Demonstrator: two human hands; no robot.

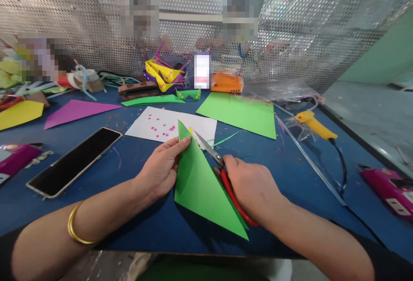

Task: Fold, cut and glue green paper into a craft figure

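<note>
Folded green paper (201, 186) is raised over the blue table, its pointed tip upward. My left hand (164, 162) pinches its left edge near the top, thumb in front. In my right hand (250, 184) are scissors (230, 188) with red handles, fingers wrapped through the loops. The metal blades point up and left along the paper's right edge; whether they touch it is hard to tell. Behind the paper lies a white sheet (164, 124) scattered with small pink squares. A thin green strip (227, 137) rests just right of that sheet.
A phone (77, 160) lies at left, near purple paper (79, 112) and yellow paper (22, 114). Flat green paper (241, 113) is behind my right hand. A yellow glue gun (316, 125) with a cord sits right. Folded yellow shapes (164, 74) and an orange packet (226, 83) stand along the mesh.
</note>
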